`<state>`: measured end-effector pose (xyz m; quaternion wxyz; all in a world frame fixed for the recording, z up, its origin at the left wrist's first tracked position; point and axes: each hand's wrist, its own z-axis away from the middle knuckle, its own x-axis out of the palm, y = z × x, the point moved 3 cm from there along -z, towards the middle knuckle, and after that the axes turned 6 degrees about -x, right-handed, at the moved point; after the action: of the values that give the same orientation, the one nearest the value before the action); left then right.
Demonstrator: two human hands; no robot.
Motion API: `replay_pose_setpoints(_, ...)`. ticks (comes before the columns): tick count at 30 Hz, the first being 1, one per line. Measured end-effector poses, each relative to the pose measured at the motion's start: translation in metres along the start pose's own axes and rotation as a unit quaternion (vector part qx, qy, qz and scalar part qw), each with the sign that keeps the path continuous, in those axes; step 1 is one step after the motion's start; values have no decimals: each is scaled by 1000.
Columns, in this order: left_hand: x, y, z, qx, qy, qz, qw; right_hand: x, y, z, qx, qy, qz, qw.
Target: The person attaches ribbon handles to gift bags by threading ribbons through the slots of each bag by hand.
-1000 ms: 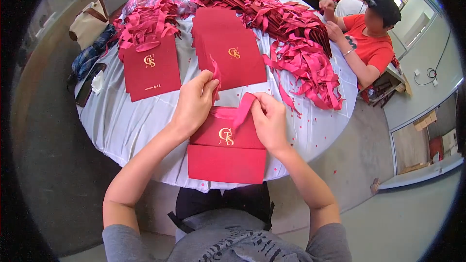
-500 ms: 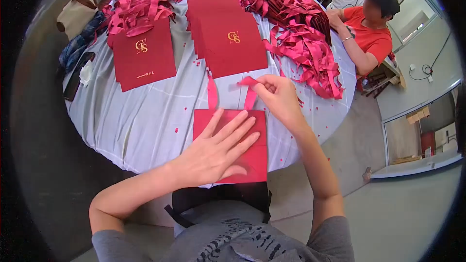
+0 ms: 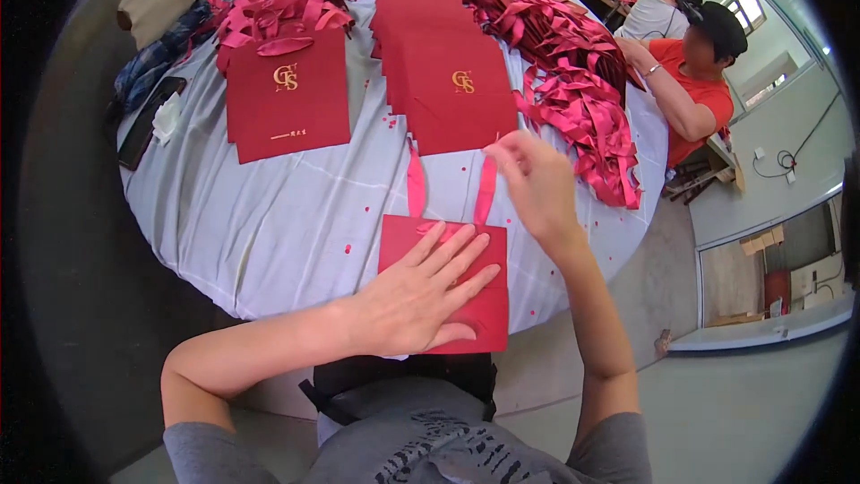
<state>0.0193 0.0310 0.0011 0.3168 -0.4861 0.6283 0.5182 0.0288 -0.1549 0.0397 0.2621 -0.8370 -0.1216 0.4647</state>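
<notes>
A red paper gift bag (image 3: 488,323) lies flat at the table's near edge. My left hand (image 3: 421,291) rests on it, palm down with fingers stretched out. Two pink ribbon ends come out of the bag's far edge. The left ribbon (image 3: 416,184) lies loose, reaching toward the stack of dark red bags (image 3: 457,116). Over the right ribbon (image 3: 485,188), my right hand (image 3: 542,184) is closed, thumb and fingertips pinching its far end.
Finished-looking bags (image 3: 291,108) with pink ribbons lie at the left. A heap of ribboned bags (image 3: 582,116) curves along the right. A phone (image 3: 148,130), tissue (image 3: 167,118) and cloth bag (image 3: 157,0) sit far left. A person in red (image 3: 685,90) works at the right.
The right ribbon's end, which was bent over to the left, now runs straight up to my right fingertips. My left hand stays on the bag. The whole view has shifted slightly.
</notes>
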Motion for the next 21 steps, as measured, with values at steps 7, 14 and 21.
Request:
replay_pose_setpoints(7, 6, -3, 1, -2, 8, 10, 1000, 53, -33, -9, -14, -235, 44, 971)
replay_pose_setpoints(14, 6, -1, 1, -4, 3, 13, 1000, 71, -23, -10, -23, -201, -48, 978)
replay_pose_setpoints(21, 6, -2, 1, -7, -30, 17, 999, 77, -21, -9, -77, -125, -97, 984)
